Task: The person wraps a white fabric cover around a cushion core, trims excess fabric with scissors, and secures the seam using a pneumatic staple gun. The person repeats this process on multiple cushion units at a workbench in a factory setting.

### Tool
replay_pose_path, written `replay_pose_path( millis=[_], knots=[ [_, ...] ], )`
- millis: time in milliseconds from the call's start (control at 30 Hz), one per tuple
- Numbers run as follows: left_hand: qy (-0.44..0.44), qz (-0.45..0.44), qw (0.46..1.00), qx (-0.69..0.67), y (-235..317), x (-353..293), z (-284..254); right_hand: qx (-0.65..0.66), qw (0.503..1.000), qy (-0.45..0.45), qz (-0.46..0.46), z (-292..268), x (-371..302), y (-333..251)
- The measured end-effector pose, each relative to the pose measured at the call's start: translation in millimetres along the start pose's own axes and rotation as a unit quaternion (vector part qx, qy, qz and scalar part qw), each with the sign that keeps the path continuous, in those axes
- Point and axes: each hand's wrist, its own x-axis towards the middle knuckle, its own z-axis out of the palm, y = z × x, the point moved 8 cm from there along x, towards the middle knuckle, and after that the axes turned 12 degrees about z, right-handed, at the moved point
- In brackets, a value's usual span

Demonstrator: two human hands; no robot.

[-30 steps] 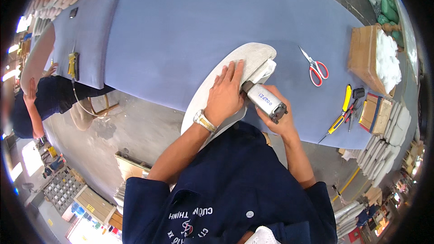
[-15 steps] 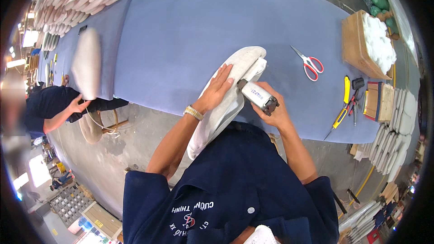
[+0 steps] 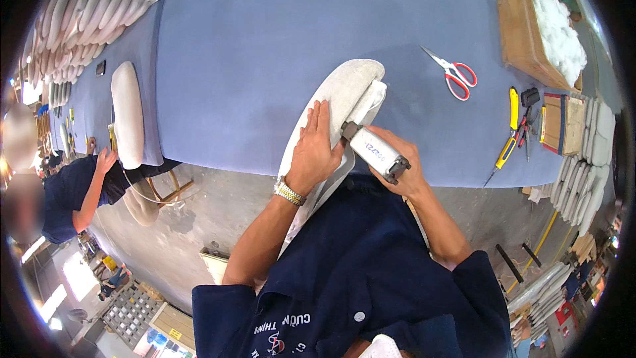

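Note:
A long, light grey padded cushion (image 3: 353,79) leans between the table edge and my body, its white-lined open side turned to the right. My left hand (image 3: 317,149) holds it, fingers laid along the grey cover and thumb over the rim by the opening. In my right hand (image 3: 404,152) is a staple gun (image 3: 376,149) with a pale body and dark end. Its nose meets the cushion's edge just beside my left thumb. Part of my right hand's grip is hidden behind the tool. The cushion's lower end disappears behind my left forearm and shirt.
On the blue table (image 3: 265,33) lie red-handled scissors (image 3: 457,79), a yellow cutter (image 3: 507,151) and pliers (image 3: 521,134). A cardboard box (image 3: 520,33) of white stuffing stands at far right. Cushions (image 3: 99,0) pile up at left, where a co-worker (image 3: 83,185) handles another cushion (image 3: 127,116).
The staple gun has shifted slightly left and down along the cushion's edge, and my left hand has moved a little lower. The co-worker's hand is now higher beside their cushion.

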Motion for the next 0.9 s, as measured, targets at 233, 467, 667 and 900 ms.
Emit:
replay_pose_path(
  millis=[233,467,667,900],
  knots=[
    [0.004,0.006,1.000,-0.007,-0.1,3.3,-4.1,-0.010,1.000,-0.025,-0.009,1.1,-0.5,-2.2],
    [-0.004,-0.006,1.000,-0.010,2.5,3.5,-2.3,-0.038,0.997,-0.052,0.047,0.9,-0.1,3.8],
    [-0.008,-0.023,1.000,-0.009,5.0,6.4,-0.1,-0.018,0.988,-0.096,0.122,5.8,3.6,6.2],
    [0.006,-0.009,1.000,-0.014,1.2,6.5,-4.1,-0.022,0.998,-0.046,0.030,7.8,3.8,4.3]
  ],
)
